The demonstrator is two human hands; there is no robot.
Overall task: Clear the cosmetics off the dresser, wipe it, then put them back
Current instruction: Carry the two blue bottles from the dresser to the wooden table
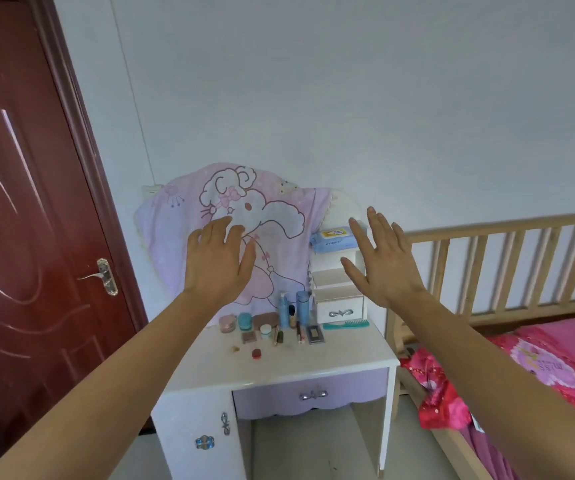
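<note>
1. My left grip point(220, 261) is released: fingers spread, back of the hand toward me, holding nothing. It is raised at centre frame, in front of the cartoon cloth point(175, 233).
2. My right grip point(383, 258) is released too, fingers straight and fanned, empty. It is just right of centre, in front of the small shelf unit point(339, 308).
3. A pack of wipes point(331, 240) lies on top of that shelf unit, between my two grips.
4. Below my grips, the cosmetics sit in a cluster toward the back of the white table point(331, 365): two blue bottles point(283, 311) upright, a pink compact point(228, 323), a teal jar point(245, 321), a white jar point(266, 330) and a dark palette point(315, 334).
5. A red round pot point(257, 354) lies apart, nearer the front edge.
6. A teal comb point(346, 323) lies at the foot of the shelf unit.
7. A brown door point(36, 202) fills the left of the frame; a bed point(556, 362) with pink bedding and a wooden rail is at the lower right.
</note>
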